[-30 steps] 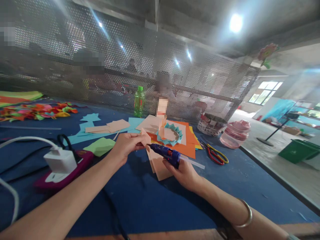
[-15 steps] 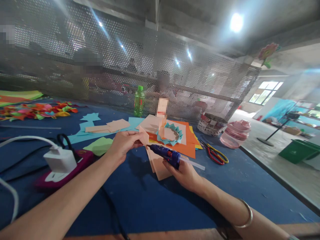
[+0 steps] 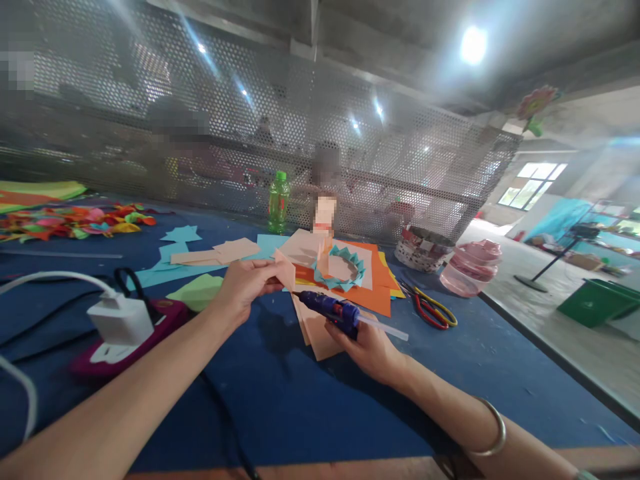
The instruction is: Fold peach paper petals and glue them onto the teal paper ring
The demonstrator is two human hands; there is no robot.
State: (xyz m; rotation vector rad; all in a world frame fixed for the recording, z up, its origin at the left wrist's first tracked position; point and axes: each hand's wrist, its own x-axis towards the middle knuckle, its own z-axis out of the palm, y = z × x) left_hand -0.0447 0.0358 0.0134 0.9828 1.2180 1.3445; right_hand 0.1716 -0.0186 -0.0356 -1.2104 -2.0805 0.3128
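Pinched in the fingers of my left hand (image 3: 250, 287) is a folded piece of peach paper (image 3: 286, 270). My right hand (image 3: 373, 347) grips a blue hot glue gun (image 3: 330, 310), its nozzle at the lower corner of that paper. A clear glue stick (image 3: 385, 326) sticks out of the gun's back end. Beneath the gun lie several peach paper sheets (image 3: 320, 343). Just beyond my hands a ring of pointed teal paper (image 3: 345, 269) rests on white and orange sheets (image 3: 377, 293).
Scissors (image 3: 433, 307), a pink bottle (image 3: 470, 267) and a woven basket (image 3: 424, 249) stand or lie to the right. A green bottle (image 3: 278, 203) is at the back. On the left are a power strip (image 3: 125, 347) with a white charger (image 3: 120, 320), cables and colourful paper pieces (image 3: 80, 221).
The peach paper has shifted slightly left and tilted a little in my left hand. The glue gun has barely moved and stays at the paper's edge.
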